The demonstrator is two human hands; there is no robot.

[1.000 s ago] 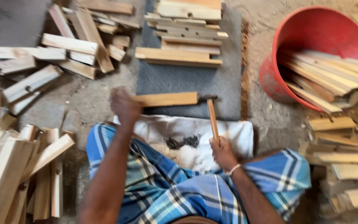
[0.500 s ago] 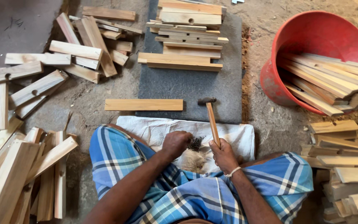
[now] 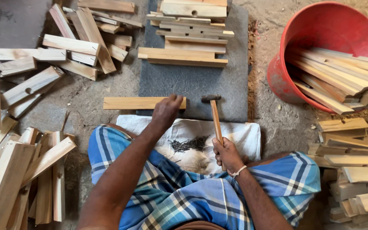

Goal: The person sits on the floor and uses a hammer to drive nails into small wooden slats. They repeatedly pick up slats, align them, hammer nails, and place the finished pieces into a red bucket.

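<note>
Left hand (image 3: 165,111) fingers on wooden slat (image 3: 137,103) – right hand (image 3: 226,153) grips hammer (image 3: 214,115)

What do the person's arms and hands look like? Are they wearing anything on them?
Both arms are bare, with no sleeves and no gloves. The left hand wears nothing that shows. The right hand has a thin white thread band tied round its wrist. No watch or ring can be seen.
</note>
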